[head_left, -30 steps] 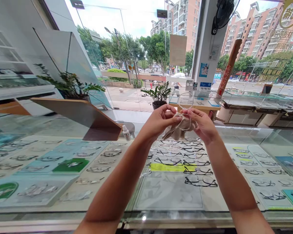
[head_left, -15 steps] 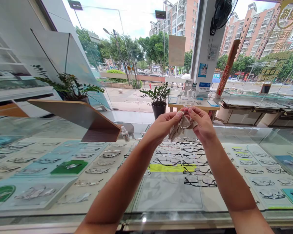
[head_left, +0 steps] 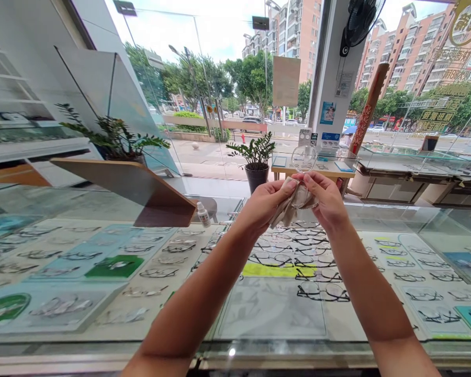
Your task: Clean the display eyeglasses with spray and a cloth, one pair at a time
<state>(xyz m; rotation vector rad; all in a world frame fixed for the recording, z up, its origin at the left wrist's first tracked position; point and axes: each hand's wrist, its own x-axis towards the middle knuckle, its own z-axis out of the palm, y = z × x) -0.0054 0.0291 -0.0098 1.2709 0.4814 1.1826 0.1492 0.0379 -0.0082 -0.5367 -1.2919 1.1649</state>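
Note:
Both my arms reach out over a glass display counter. A beige cleaning cloth [head_left: 284, 212] is bunched in my left hand [head_left: 272, 201], its fingers closed and the thumb pressing near one lens. Thin-rimmed eyeglasses [head_left: 304, 158] are held on edge between the hands, one clear round lens sticking up above the fingertips. The other lens sits lower, against the cloth and partly covered by it. My right hand [head_left: 328, 201] pinches the eyeglasses near their middle with thumb and fingers. The temples are hard to make out.
Rows of eyeglass frames [head_left: 322, 293] lie inside the glass counter [head_left: 275, 343]. On its far side stand a small white spray bottle [head_left: 203, 215] and a slanted wooden board [head_left: 129, 183]. Beyond are a potted plant [head_left: 256, 162] and a low wooden table [head_left: 284, 170].
My hands keep their hold on the cloth and eyeglasses, with the cloth shifted slightly over the lower lens. The whole view has moved a little, so the surroundings sit slightly further right.

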